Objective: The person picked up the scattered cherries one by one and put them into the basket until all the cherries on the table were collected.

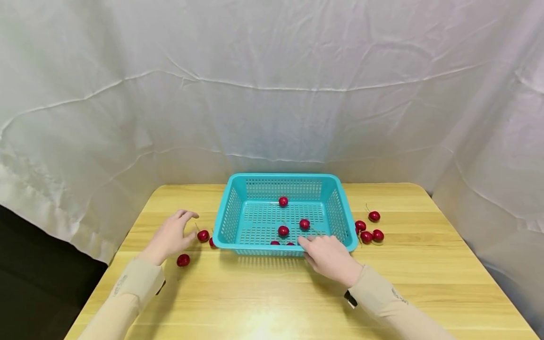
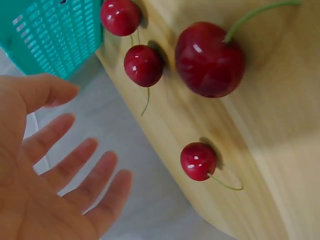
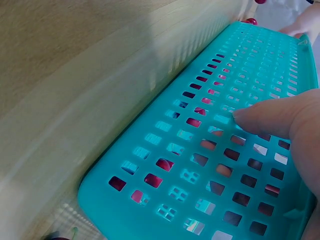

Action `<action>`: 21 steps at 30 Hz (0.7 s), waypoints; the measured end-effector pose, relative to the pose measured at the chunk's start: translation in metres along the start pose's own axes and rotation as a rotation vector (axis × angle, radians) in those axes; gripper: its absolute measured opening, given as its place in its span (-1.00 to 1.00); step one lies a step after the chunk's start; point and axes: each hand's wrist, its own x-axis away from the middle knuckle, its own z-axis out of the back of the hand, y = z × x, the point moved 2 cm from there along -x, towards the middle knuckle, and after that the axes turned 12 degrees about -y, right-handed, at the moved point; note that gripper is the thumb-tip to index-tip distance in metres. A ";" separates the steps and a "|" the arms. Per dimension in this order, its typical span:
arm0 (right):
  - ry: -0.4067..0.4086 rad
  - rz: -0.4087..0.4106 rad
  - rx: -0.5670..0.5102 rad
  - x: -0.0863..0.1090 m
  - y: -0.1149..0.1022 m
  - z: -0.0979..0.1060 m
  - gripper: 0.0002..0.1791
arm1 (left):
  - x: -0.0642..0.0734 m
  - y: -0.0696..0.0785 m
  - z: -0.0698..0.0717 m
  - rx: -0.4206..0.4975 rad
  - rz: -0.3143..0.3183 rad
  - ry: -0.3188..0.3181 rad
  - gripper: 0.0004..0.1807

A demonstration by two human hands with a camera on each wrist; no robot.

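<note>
A turquoise plastic basket (image 1: 284, 175) with slotted walls stands in the middle of the table, several red cherries (image 1: 283, 231) inside it. My right hand (image 1: 330, 259) grips its near wall toward the right. In the right wrist view the thumb (image 3: 272, 117) presses the outside of that wall, and fingers show through the slots from inside. To the left of the basket, my left hand (image 1: 170, 237) hovers with fingers spread and nothing in them. Close by it lie a stemmed cherry (image 1: 203, 235), a second cherry (image 1: 183, 260) and one beside the basket's corner (image 1: 212, 242).
Several more cherries (image 1: 366, 237) sit in a loose group just right of the basket. The wooden table (image 1: 263, 302) has rounded far corners. A pale curtain (image 1: 272, 118) hangs behind and around it, with a dark area at the lower left.
</note>
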 end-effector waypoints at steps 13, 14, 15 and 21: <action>0.001 -0.007 0.001 0.001 -0.001 0.001 -0.79 | 0.013 -0.007 -0.016 0.020 0.021 -0.212 -0.60; 0.000 -0.009 0.001 0.001 -0.001 0.001 -0.79 | 0.014 -0.007 -0.017 0.027 0.028 -0.231 -0.59; -0.001 -0.010 0.000 0.001 -0.001 0.001 -0.79 | 0.014 -0.007 -0.017 0.033 0.031 -0.248 -0.59; -0.001 -0.011 -0.002 0.001 -0.001 0.001 -0.79 | 0.015 -0.003 -0.018 0.049 0.066 -0.317 -0.59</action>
